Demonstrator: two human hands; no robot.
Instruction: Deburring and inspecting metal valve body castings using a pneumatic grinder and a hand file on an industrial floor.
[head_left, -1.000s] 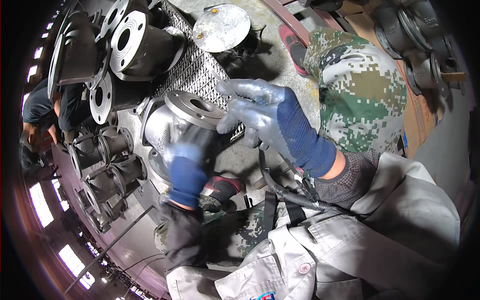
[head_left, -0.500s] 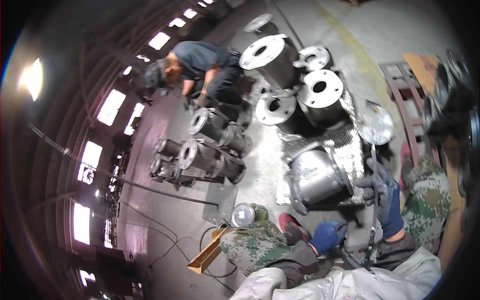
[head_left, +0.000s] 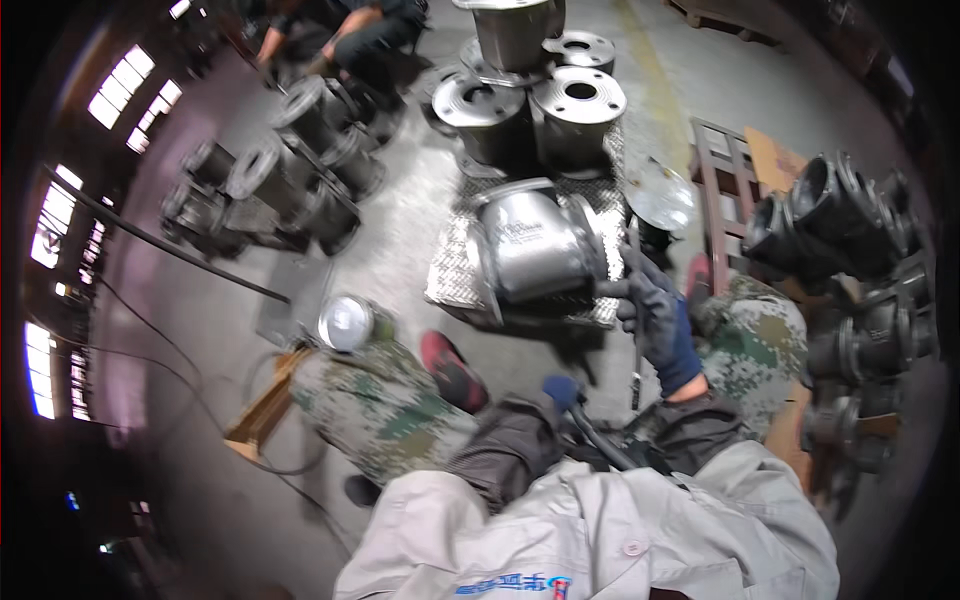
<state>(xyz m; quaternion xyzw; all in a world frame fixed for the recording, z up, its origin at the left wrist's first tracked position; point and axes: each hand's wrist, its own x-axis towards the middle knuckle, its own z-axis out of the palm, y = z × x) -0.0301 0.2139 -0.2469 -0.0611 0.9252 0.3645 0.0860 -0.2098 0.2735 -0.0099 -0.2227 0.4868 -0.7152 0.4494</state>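
Observation:
On a shiny tread-patterned metal plate (head_left: 448, 270), a silver flanged pipe fitting (head_left: 535, 240) lies on its side in front of me. My right hand (head_left: 655, 315), in a grey and blue glove, is just right of the fitting. Its fingers are closed on a long thin rod (head_left: 637, 370) that runs upright through the grip. Little of my blue-gloved left hand (head_left: 562, 390) shows, low between my knees. A dark bar or hose (head_left: 605, 442) runs from it toward my lap; what the hand grips is not clear.
Upright flanged fittings (head_left: 578, 100) are stacked behind the plate. More stand to the left (head_left: 265, 175) near a crouching person (head_left: 370, 40). Other fittings (head_left: 840, 205) pile up at right beside a pallet (head_left: 722, 180). A round tin (head_left: 347, 322) and a wooden bar (head_left: 262, 410) are by my left knee.
The whole view has swung, so the fittings and my hands appear farther left and higher. My left hand, a visible fist before, is now mostly hidden. My right hand keeps the rod.

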